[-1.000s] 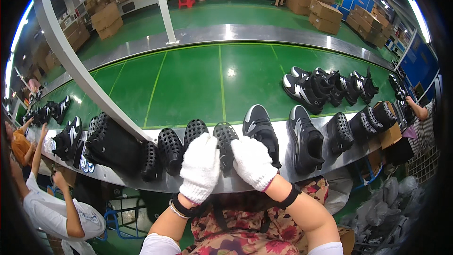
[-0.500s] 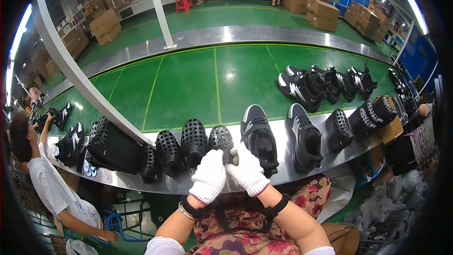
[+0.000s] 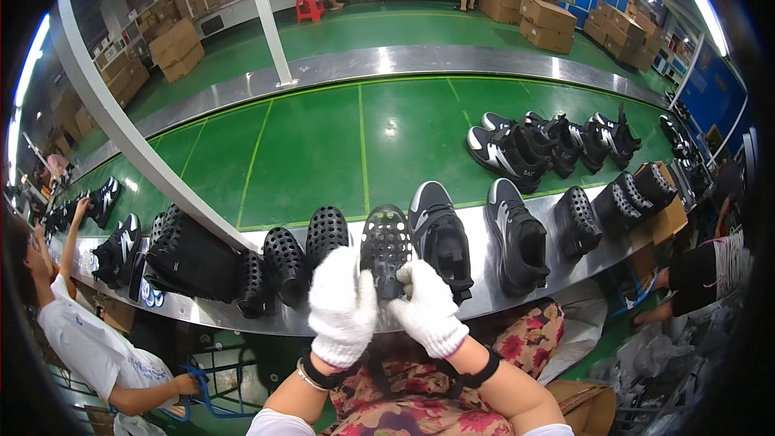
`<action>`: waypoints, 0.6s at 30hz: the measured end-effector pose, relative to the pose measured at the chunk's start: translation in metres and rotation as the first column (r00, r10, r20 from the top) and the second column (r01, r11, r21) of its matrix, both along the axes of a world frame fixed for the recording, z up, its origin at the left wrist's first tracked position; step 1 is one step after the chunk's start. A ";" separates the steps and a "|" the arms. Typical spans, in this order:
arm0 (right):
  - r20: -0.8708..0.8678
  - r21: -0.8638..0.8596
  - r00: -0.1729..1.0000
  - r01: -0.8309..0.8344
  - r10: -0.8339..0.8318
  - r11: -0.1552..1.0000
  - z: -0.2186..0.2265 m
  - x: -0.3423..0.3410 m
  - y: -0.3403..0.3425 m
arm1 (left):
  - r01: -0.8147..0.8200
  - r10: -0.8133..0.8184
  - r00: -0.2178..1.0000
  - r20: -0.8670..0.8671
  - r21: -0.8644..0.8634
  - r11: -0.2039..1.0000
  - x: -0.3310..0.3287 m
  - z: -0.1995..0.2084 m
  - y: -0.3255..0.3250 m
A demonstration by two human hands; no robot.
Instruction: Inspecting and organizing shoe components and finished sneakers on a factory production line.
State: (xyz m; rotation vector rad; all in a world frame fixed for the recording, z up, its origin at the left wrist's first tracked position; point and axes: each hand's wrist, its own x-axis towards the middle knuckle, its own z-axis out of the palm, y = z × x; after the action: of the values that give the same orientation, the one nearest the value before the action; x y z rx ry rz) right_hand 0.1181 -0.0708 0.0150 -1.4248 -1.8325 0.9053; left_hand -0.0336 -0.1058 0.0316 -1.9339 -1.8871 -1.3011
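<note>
Both hands wear white knitted gloves and hold a black perforated plastic shoe insert (image 3: pixel 386 230) at the bench's near edge. My left hand (image 3: pixel 343 307) is closed along its left side, the thumb against it. At the lower right side, my right hand (image 3: pixel 426 308) grips with curled fingers; its fingertips are partly hidden. Just right of the insert stands a black sneaker (image 3: pixel 440 230) with a grey-and-white toe, and past it a second sneaker (image 3: pixel 517 234). To the left are another perforated insert (image 3: pixel 327 230) and a further insert (image 3: pixel 284 262), both upright.
A metal ledge (image 3: pixel 476 307) runs along the green conveyor belt (image 3: pixel 315 153). Several black sneakers (image 3: pixel 508 153) sit on the belt at right. A white post (image 3: pixel 153 153) slants across the left. A co-worker in a white shirt (image 3: pixel 97 347) sits at left, another person (image 3: pixel 702 274) at right.
My hands have moved slightly apart, the left one shifting left and the right one downward. More of the perforated insert shows between them, and it appears larger.
</note>
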 end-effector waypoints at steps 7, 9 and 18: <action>-0.164 0.216 0.925 -0.305 0.342 0.928 0.058 0.050 -0.009 | 0.511 -0.013 -0.043 0.999 0.034 0.859 -0.002 0.042 0.014; -0.271 0.056 0.915 -0.296 0.300 0.954 0.063 0.062 -0.015 | 0.469 -0.100 -0.145 0.984 0.157 0.869 0.015 0.041 0.013; -0.311 0.038 0.948 0.080 -0.065 0.996 0.050 0.117 -0.033 | 0.574 -0.132 0.065 0.989 0.071 0.816 0.085 0.022 0.013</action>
State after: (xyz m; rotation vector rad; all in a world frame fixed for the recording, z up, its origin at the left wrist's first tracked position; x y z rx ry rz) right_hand 0.2349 -0.1036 0.0647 -1.2317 -1.5481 0.9782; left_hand 0.0516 -0.0929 0.0534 -1.8454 -2.1423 -3.3070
